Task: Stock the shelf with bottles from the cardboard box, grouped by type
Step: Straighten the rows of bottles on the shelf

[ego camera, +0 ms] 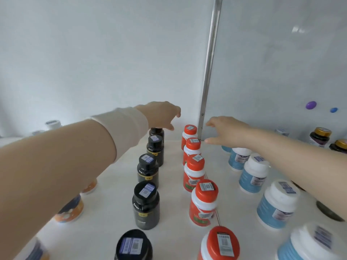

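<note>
Bottles stand in rows on the white shelf (172,184). Several black bottles (146,205) form the middle-left row, and several white bottles with red caps (203,201) form the row beside it. My left hand (161,116) is at the back, directly over the lid of the rearmost black bottle (156,131), with its fingers loosely curled downward and nothing held. My right hand (225,132) reaches in from the right with fingers spread. Its fingertips are just right of the rearmost red-capped bottle (190,131) and apart from it. The cardboard box is out of view.
White-capped bottles with blue labels (277,205) line the right side under my right forearm. Orange-labelled bottles (70,209) stand at the left under my left arm. Brown bottles with gold caps (319,136) are at the back right. A metal post (208,72) rises behind the red-capped row.
</note>
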Motion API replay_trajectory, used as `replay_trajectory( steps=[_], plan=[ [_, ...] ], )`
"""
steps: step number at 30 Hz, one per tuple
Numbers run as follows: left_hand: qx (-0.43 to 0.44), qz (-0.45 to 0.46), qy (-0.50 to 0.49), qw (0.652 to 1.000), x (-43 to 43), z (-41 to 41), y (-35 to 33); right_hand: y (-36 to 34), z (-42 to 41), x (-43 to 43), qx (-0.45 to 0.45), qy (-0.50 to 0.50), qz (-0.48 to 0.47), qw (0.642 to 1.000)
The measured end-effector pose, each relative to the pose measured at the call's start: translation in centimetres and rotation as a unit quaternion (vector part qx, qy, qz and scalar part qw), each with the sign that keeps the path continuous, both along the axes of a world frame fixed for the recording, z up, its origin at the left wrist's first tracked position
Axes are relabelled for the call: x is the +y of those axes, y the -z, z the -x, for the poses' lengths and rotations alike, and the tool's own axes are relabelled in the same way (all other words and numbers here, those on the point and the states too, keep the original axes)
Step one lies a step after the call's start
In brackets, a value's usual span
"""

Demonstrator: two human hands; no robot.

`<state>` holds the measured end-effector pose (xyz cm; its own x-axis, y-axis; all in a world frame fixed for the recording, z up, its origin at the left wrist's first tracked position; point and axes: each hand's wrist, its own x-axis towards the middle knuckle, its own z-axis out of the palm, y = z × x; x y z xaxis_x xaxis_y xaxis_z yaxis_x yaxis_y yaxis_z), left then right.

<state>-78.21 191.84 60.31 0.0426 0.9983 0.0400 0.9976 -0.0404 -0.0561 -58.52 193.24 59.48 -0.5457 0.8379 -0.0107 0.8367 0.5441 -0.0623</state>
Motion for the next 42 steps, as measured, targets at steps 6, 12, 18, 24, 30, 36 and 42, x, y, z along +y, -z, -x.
replay_trajectory(
  steps=[6,12,18,24,30,36,42],
  plan=[
    [0.094,-0.001,-0.033,0.995,-7.5,0.7,-1.1,-1.3,0.5,-5.3,-0.043,-0.032,-0.086,0.995],
    [0.097,0.015,-0.048,0.994,-13.5,1.5,-0.3,-1.2,2.2,-11.0,-0.038,-0.081,-0.081,0.993],
    [-0.047,0.013,-0.035,0.998,-16.4,2.6,0.5,0.1,3.6,-15.3,0.028,-0.105,0.000,0.994],
    [-0.202,0.019,-0.002,0.979,-15.2,3.8,2.7,2.1,4.6,-16.6,0.139,-0.026,0.104,0.984],
    [-0.236,0.062,0.014,0.970,-12.8,4.4,4.9,4.6,5.3,-16.3,0.159,0.043,0.148,0.975],
    [-0.224,0.063,0.023,0.972,-11.8,4.3,5.7,5.1,6.0,-16.1,0.122,0.041,0.165,0.978],
    [-0.281,0.081,0.016,0.956,-11.3,3.6,5.3,5.1,6.2,-15.9,0.109,0.023,0.171,0.979]
  ],
)
